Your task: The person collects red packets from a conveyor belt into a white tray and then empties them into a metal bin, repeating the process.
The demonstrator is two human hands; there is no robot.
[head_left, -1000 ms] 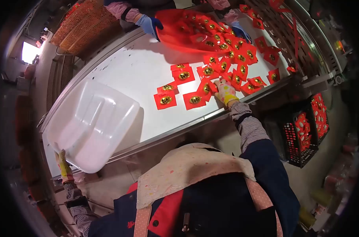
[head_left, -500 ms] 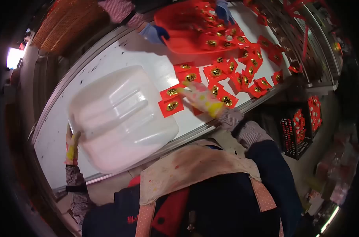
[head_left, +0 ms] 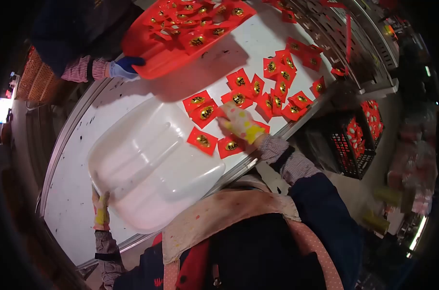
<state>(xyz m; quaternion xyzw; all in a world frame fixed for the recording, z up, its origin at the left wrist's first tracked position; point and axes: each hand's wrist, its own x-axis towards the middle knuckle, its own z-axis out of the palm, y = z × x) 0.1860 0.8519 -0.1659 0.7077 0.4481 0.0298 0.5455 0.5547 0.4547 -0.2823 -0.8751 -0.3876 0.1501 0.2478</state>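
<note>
A white plastic scoop [head_left: 151, 159] with a ridged bottom lies tilted on the white table, its wide mouth toward the packets. My left hand [head_left: 101, 211], in a yellow-patterned glove, grips its rear edge; the thumb shows on top. On the right, my right hand [head_left: 240, 123], in a matching glove, rests palm down over red packets, fingers extended and partly hidden. Just left of those fingers are a red packet with a gold emblem [head_left: 202, 140] and another packet [head_left: 230, 146]. More red packets [head_left: 282, 72] lie scattered beyond my hand.
Across the table [head_left: 74, 193], a co-worker's blue-gloved hand [head_left: 126, 67] holds a red scoop [head_left: 156, 67] loaded with packets. Black crates [head_left: 347, 154] with red packets stand below on the right. A slotted metal rack [head_left: 347, 53] borders the far right end.
The co-worker's red scoop has lifted and moved left with packets in it. My right hand has shifted slightly left and down, and nearby packets now lie differently. My left hand keeps hold of the white scoop.
</note>
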